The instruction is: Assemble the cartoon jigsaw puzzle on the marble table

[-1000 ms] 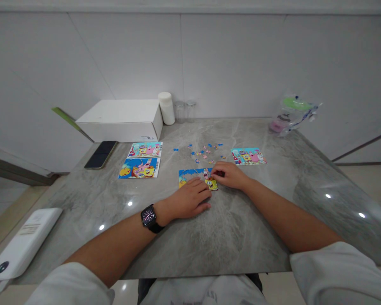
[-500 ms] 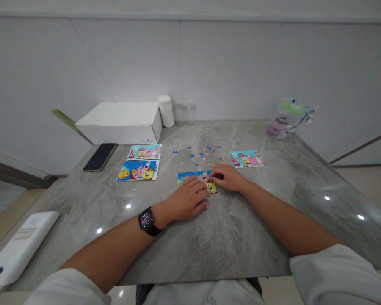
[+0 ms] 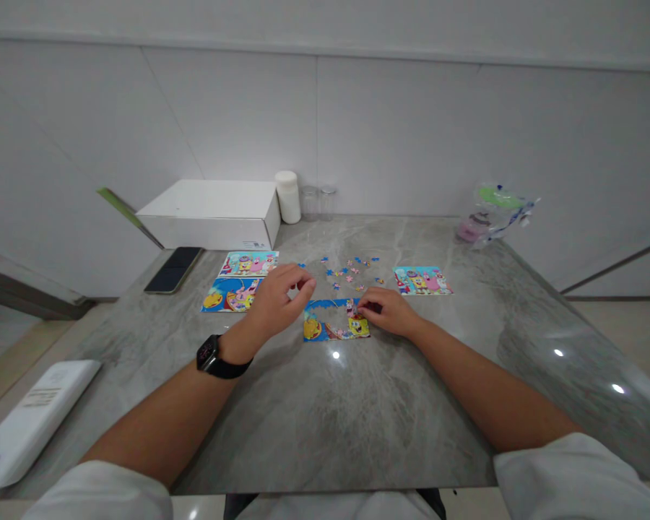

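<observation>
My right thumb and forefinger are drawn close together at the right edge of the small rectangular cardboard puzzle, partly assembled in blue, yellow and pink (image 3: 315, 329); I cannot tell whether they pinch a piece or only press on one. My left thumb and forefinger curve towards each other, and whether anything sits between their tips I cannot make out.

My left hand (image 3: 278, 302) has just come off the puzzle, moving up and to the left, while my right hand (image 3: 388, 309) has stayed at its edge. That uncovers the middle: the border pieces frame a grey gap, so I judge the outline mostly joined and the centre unfilled. With the left hand away, only the right can steady the work.

The puzzle lies flat in front of me on the grey marbled stone-look table (image 3: 368, 419). Just beyond it are scattered loose blue and pink jigsaw pieces (image 3: 349, 279).

My left wrist, wearing the black square-faced watch (image 3: 208, 352), is raised and bent, the hand partly covering from view the blue glossy cartoon picture card (image 3: 228, 296). My right forearm slants in from the right, palm turned inward, well short of the turquoise rectangular cartoon card (image 3: 423, 281).
</observation>
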A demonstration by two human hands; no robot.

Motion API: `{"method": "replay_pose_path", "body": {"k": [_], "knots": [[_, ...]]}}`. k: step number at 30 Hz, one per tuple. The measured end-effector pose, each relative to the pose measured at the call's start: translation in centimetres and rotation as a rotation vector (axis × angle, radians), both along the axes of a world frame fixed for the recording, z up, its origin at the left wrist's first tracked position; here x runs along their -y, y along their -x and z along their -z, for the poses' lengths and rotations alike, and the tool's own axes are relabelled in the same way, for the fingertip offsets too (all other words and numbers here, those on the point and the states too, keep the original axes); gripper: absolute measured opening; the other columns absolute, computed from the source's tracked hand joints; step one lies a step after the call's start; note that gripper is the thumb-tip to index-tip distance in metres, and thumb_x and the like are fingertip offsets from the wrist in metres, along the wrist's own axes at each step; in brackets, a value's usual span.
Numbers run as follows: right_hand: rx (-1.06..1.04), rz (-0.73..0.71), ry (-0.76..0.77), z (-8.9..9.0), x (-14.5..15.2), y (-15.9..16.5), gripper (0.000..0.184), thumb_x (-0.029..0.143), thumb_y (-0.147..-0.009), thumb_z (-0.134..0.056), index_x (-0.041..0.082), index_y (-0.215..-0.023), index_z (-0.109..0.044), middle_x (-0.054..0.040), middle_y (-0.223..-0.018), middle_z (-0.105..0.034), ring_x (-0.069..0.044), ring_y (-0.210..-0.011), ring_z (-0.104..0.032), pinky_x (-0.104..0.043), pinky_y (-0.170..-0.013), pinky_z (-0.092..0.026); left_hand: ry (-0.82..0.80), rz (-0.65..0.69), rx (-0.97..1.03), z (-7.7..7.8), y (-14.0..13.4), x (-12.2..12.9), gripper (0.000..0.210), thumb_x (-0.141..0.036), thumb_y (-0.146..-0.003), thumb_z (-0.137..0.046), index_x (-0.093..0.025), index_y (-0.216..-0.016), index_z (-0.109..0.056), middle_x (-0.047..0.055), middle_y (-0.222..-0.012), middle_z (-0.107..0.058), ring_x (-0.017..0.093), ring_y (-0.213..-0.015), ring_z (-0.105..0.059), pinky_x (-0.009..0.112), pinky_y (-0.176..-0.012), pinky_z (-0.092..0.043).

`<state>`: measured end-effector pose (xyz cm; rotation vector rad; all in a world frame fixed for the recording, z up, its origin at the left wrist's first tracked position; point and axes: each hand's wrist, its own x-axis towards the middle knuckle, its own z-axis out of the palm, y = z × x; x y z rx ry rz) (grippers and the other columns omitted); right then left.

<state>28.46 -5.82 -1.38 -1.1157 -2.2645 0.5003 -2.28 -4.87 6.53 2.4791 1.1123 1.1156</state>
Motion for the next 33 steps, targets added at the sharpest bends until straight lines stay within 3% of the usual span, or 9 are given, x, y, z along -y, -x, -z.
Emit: {"method": "replay_pose_path", "body": {"k": [3,9,12,15,20,24,29,33], "knots": [[0.006,0.008,0.007,0.0,0.0,0.0,0.009,0.021,-0.093,-0.067,0.022,-0.089,-0.075,-0.0023,-0.082,-0.069,-0.015,-0.07,-0.061,-0.027,-0.066,-0.045,0.004,-0.039,-0.006,0.7,0.7,-1.4,0.029,-0.035,-0.105,-0.051,-0.02,-0.085,-0.065,0.003,-0.08,-0.064,0.019,-0.079,-0.059,0.035,-0.076,-0.047],[-0.008,0.025,-0.012,0.2,-0.1,-0.1,0.009,0.021,-0.093,-0.067,0.022,-0.088,-0.074,-0.0028,-0.083,-0.07,-0.015,-0.07,-0.06,-0.027,-0.066,-0.046,0.095,-0.025,-0.087,5.4,1.1,-3.5,0.029,-0.036,-0.107,-0.048,-0.021,-0.095,-0.069,0.007,-0.095,-0.072,0.022,-0.092,-0.065,0.037,-0.086,-0.052],[-0.026,0.064,-0.045,-0.4,-0.5,-0.4,0.01,0.023,-0.093,-0.066,0.022,-0.087,-0.074,-0.0035,-0.083,-0.071,-0.016,-0.072,-0.061,-0.029,-0.069,-0.047,0.123,-0.005,-0.141,6.8,1.0,-3.8,0.027,-0.035,-0.107,-0.047,-0.02,-0.104,-0.07,0.008,-0.102,-0.074,0.023,-0.098,-0.067,0.04,-0.092,-0.053],[-0.069,0.159,-0.075,-2.2,-1.1,-1.2,0.012,0.027,-0.093,-0.066,0.022,-0.087,-0.074,-0.0043,-0.082,-0.071,-0.017,-0.073,-0.062,-0.031,-0.07,-0.048,0.146,-0.044,-0.15,7.3,0.8,-3.9,0.028,-0.035,-0.107,-0.048,-0.019,-0.116,-0.069,0.009,-0.109,-0.075,0.024,-0.099,-0.068,0.041,-0.094,-0.054],[-0.116,0.329,-0.098,-7.0,-2.4,-2.8,0.024,0.042,-0.096,-0.067,0.021,-0.088,-0.076,-0.0045,-0.08,-0.071,-0.017,-0.068,-0.059,-0.031,-0.065,-0.045,0.169,-0.032,-0.173,7.6,0.7,-3.8,0.031,-0.036,-0.106,-0.05,-0.019,-0.124,-0.068,0.01,-0.11,-0.076,0.026,-0.1,-0.07,0.044,-0.094,-0.054],[-0.09,0.359,-0.14,-10.0,-4.3,-2.8,0.038,0.051,-0.102,-0.058,0.02,-0.093,-0.079,-0.0058,-0.086,-0.074,-0.019,-0.079,-0.063,-0.031,-0.071,-0.045,0.182,-0.025,-0.188,7.9,0.7,-4.0,0.032,-0.037,-0.106,-0.05,-0.019,-0.126,-0.068,0.01,-0.108,-0.076,0.026,-0.1,-0.07,0.043,-0.094,-0.054],[0.016,0.477,-0.057,-12.4,-6.8,-0.9,0.034,0.048,-0.099,-0.064,0.018,-0.09,-0.078,-0.004,-0.079,-0.073,-0.018,-0.073,-0.061,-0.03,-0.069,-0.044,0.223,0.014,-0.212,8.2,0.8,-3.9,0.034,-0.037,-0.107,-0.049,-0.017,-0.128,-0.067,0.01,-0.108,-0.076,0.026,-0.101,-0.07,0.043,-0.094,-0.054],[0.206,0.498,0.054,-13.0,-7.2,0.9,0.029,0.043,-0.098,-0.064,0.019,-0.097,-0.081,-0.0057,-0.091,-0.079,-0.019,-0.081,-0.068,-0.029,-0.074,-0.046,0.23,0.014,-0.229,8.2,0.8,-3.7,0.035,-0.039,-0.107,-0.05,-0.019,-0.128,-0.068,0.01,-0.109,-0.076,0.027,-0.103,-0.069,0.043,-0.095,-0.053]]}}
